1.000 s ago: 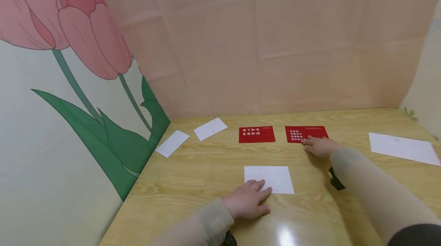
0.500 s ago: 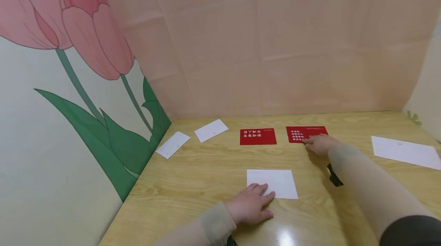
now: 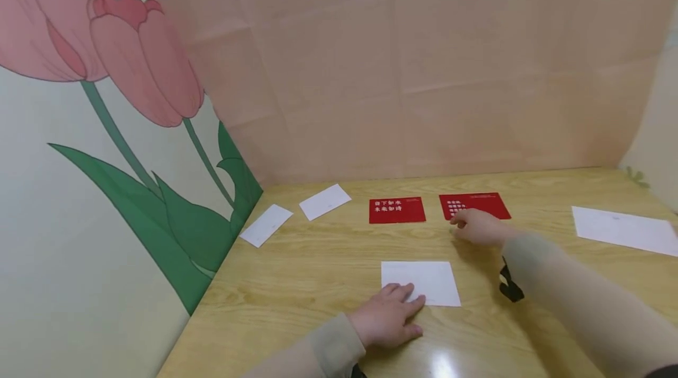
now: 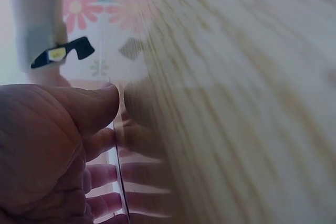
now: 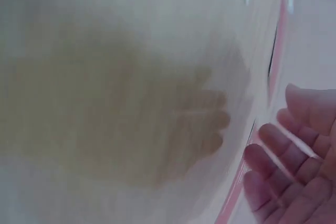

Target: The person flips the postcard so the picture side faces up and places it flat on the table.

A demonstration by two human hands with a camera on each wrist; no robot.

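My left hand (image 3: 385,316) rests palm-down with spread fingers on the near edge of a white card (image 3: 429,278). In the left wrist view the fingertips of that hand (image 4: 63,140) touch down along the surface, seen edge-on. My right hand (image 3: 479,228) hovers over the near edge of a red card (image 3: 486,204) printed with white characters, covering part of its text. Nothing is between the slightly bent fingers of the right hand (image 5: 294,166) in the right wrist view. Left of it lies a second red card (image 3: 405,213) with white characters.
Two small white cards lie at the back left: one tilted card (image 3: 266,225) by the tulip wall, another card (image 3: 325,202) beside it. A longer white sheet (image 3: 622,231) lies at the right. A pink cloth (image 3: 424,72) hangs behind the wooden table (image 3: 286,284).
My right hand has come off the red card and shifted a little left and nearer. The left hand stays on the white card; the view moves slightly.
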